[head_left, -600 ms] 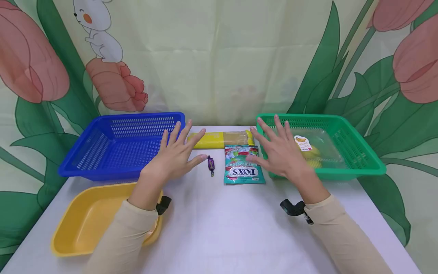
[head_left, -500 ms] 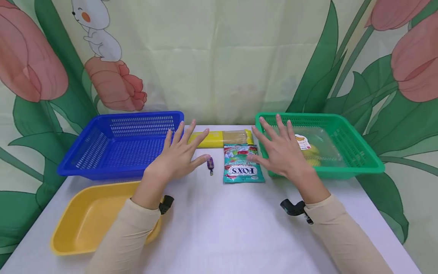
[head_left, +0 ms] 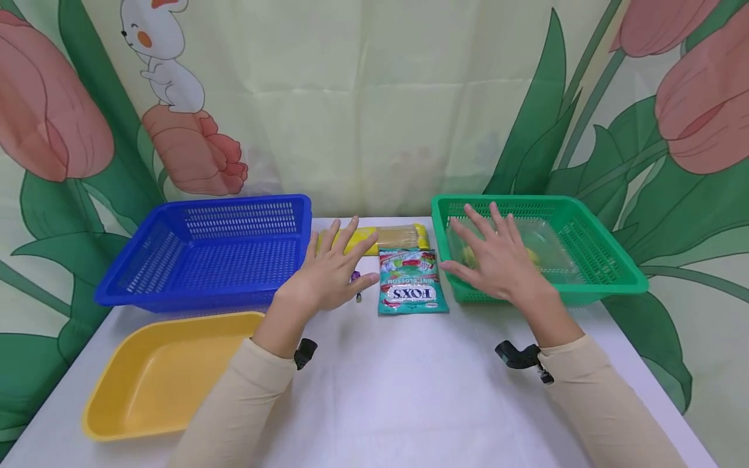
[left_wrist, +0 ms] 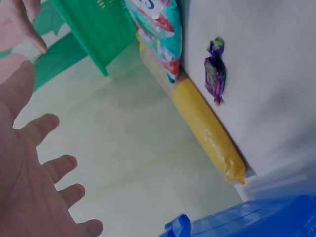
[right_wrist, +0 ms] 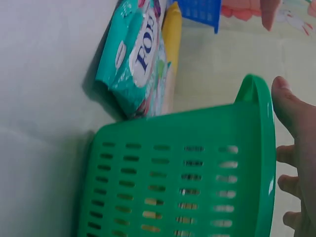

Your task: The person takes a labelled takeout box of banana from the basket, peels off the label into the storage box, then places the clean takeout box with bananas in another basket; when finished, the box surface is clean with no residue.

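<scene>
My left hand [head_left: 328,276] is held above the table with its fingers spread, holding nothing. Beneath its thumb lies a small purple wrapped candy [left_wrist: 216,71], partly covered in the head view. My right hand [head_left: 503,260], fingers also spread, hovers over the left part of the green basket [head_left: 608,260]. Inside that basket a clear plastic box [head_left: 552,250] with yellow fruit is partly hidden by the hand. Between the hands lie a teal FOX'S candy bag [head_left: 411,283] and, behind it, a long yellow pack with a clear window [head_left: 400,237].
A blue basket [head_left: 234,260] stands at the back left. In front of it sits a yellow tub [head_left: 158,377], partly covered by my left sleeve. A printed cloth [head_left: 363,117] hangs behind the table's back edge.
Both hands have drifted to the right, still spread. The left hand now covers part of the purple candy, and the right hand sits further over the green basket. The head view has shifted slightly.
</scene>
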`<state>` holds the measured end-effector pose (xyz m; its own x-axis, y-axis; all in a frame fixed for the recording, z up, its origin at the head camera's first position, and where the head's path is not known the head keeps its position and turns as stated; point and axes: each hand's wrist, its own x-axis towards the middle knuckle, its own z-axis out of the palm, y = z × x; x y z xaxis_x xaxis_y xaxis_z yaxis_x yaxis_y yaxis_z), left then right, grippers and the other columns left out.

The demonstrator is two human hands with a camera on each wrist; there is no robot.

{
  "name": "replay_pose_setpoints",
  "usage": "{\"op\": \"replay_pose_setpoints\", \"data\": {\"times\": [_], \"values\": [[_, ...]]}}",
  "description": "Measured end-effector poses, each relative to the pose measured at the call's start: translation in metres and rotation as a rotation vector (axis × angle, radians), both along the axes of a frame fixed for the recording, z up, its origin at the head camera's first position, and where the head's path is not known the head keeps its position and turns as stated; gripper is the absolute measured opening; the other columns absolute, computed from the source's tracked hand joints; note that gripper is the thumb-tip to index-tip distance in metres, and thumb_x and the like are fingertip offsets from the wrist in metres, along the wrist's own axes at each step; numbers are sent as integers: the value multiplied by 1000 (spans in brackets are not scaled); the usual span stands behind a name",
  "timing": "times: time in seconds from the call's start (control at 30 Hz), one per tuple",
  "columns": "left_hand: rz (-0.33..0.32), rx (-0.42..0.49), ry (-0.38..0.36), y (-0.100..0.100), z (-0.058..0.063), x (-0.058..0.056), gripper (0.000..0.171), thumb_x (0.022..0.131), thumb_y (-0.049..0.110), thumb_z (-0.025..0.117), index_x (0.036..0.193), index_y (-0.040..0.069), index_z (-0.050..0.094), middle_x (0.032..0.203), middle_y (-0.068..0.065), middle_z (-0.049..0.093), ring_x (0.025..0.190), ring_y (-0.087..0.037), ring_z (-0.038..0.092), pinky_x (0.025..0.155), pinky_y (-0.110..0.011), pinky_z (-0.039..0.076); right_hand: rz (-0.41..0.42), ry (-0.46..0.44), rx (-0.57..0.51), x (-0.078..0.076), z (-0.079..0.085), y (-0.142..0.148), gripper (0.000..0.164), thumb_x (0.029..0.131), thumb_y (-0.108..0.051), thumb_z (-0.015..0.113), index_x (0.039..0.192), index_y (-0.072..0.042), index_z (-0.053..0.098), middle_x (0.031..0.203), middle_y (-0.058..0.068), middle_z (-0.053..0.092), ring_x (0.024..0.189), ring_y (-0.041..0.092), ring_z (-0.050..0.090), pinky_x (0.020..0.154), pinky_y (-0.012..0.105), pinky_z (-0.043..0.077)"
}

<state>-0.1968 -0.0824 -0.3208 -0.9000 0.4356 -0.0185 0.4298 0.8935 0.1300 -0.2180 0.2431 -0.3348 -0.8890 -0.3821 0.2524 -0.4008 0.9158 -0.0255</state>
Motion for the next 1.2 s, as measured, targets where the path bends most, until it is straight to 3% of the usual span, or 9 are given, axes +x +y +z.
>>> {"op": "replay_pose_setpoints", "data": {"times": [0.47, 0.63, 0.83, 1.07, 1.2], "values": [[-92, 55, -42, 32, -12, -9, 73, 104, 62, 43, 166, 35, 15, 174, -4, -2, 160, -33, -5, 125, -62, -3, -56, -33, -73, 0, -4, 52, 83, 98, -60, 59, 161, -14, 32, 170, 20, 17, 153, 55, 3, 119, 75, 5], [-130, 88, -27, 45, -16, -13, 73, 103, 62, 44, 165, 37, 15, 174, -2, 2, 160, -31, -2, 124, -64, -2, -104, -77, -83, 2, -1, 66, 85, 97, -62, 59, 161, -13, 32, 170, 20, 16, 153, 56, 4, 119, 74, 6], [-197, 163, 12, 62, -27, -21, 73, 102, 65, 45, 164, 32, 24, 173, -1, 8, 159, -29, 4, 124, -67, 5, -124, -132, -82, 4, 7, 76, 85, 100, -61, 56, 164, -13, 26, 170, 20, 13, 152, 58, 5, 117, 76, 8], [-238, 230, -36, 80, -34, -27, 72, 102, 62, 48, 163, 30, 27, 172, -4, 12, 159, -30, 8, 124, -65, 5, -136, -149, -94, 6, 8, 92, 83, 102, -57, 53, 164, -11, 22, 169, 23, 12, 150, 59, 11, 116, 75, 14], [-255, 249, -47, 90, -37, -28, 72, 102, 63, 47, 163, 29, 28, 172, -4, 11, 158, -31, 10, 124, -63, 12, -137, -179, -153, 7, 3, 103, 80, 104, -53, 53, 165, -11, 20, 169, 23, 11, 149, 58, 14, 112, 78, 18]]}}
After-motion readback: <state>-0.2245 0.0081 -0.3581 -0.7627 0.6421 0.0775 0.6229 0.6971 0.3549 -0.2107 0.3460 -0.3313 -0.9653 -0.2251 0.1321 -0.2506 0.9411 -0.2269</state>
